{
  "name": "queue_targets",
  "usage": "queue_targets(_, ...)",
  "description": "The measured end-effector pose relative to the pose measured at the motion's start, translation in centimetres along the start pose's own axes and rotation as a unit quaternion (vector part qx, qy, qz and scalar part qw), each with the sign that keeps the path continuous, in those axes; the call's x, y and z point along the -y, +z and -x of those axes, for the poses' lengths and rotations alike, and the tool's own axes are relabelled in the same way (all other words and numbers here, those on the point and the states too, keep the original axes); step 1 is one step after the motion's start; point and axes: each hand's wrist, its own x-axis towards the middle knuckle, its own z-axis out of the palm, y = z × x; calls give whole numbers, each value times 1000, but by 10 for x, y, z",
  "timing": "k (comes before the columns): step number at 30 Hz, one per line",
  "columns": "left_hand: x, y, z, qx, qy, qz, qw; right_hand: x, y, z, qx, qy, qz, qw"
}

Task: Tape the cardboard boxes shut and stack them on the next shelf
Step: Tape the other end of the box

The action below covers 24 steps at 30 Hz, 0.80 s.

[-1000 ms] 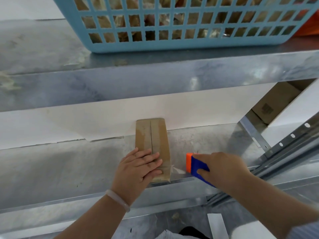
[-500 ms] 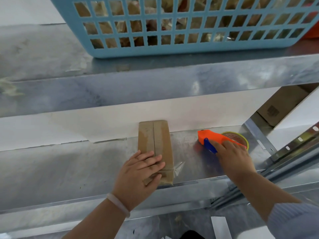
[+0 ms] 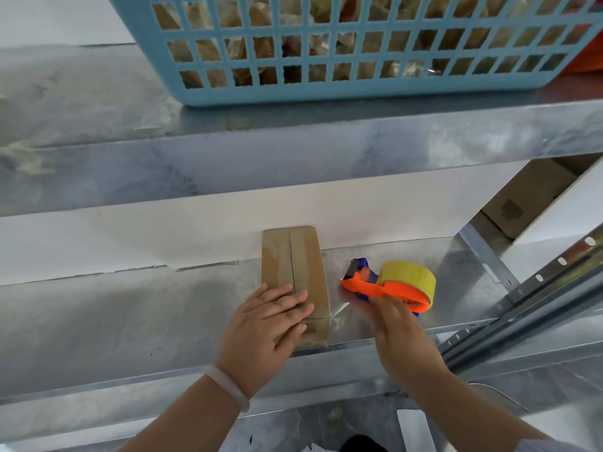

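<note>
Head view: a narrow brown cardboard box (image 3: 293, 272) lies flat on a galvanised steel shelf (image 3: 130, 321). Its far end points toward the white back wall and its near end sits at the shelf's front lip. Clear tape covers the centre seam. The left hand (image 3: 264, 324) presses on the near half of the box with fingers straight and together, so its grip is open and encloses nothing. A loose tail of clear tape (image 3: 339, 313) sticks out from the near right corner of the box. Just beside the box, on the right, rests an orange-and-blue tape dispenser carrying a yellow roll (image 3: 388, 285). The right hand (image 3: 398, 331) reaches the dispenser's near side, but motion blur hides the fingers, so whether its grip is closed on the handle cannot be told. A light-blue plastic lattice basket (image 3: 326, 93) sits on the shelf above.

Likely hazards:
- The unpressed tail may cling to the steel or fold on itself, leaving the end weakly sealed.
- The box, sitting at the lip, may tip off if the pressing hand drags it toward the person.
- A careless reach may meet the dispenser's cutter.
</note>
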Motion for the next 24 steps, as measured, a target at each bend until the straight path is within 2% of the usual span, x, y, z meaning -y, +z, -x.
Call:
queue_targets(1,-1,1,0,-2,-5,3,1000,7,-2,5,-25,23,-139,990)
queue_targets(2,-2,1,-1,-4,-11,5,1000,16,-1,9,-37,42,-262,963)
queue_targets(4,-6,2,-2,-5,-18,6,1000,37,6,6,-35,68,-413,907)
queue_targets(8,-11,3,-3,-3,-31,8,999,71,35,-10,12,174,-468,866)
queue_targets(14,-7,2,-2,-9,-61,27,998,84,49,-15,34,211,-520,827)
queue_targets(16,-8,3,-3,-8,-61,25,998,81,48,-18,36,194,-517,833)
queue_targets(21,-8,3,-3,-3,-60,19,998,75,42,-17,21,129,-435,891)
queue_targets(24,-9,1,-5,7,-54,15,998,69,42,-23,25,130,-391,911)
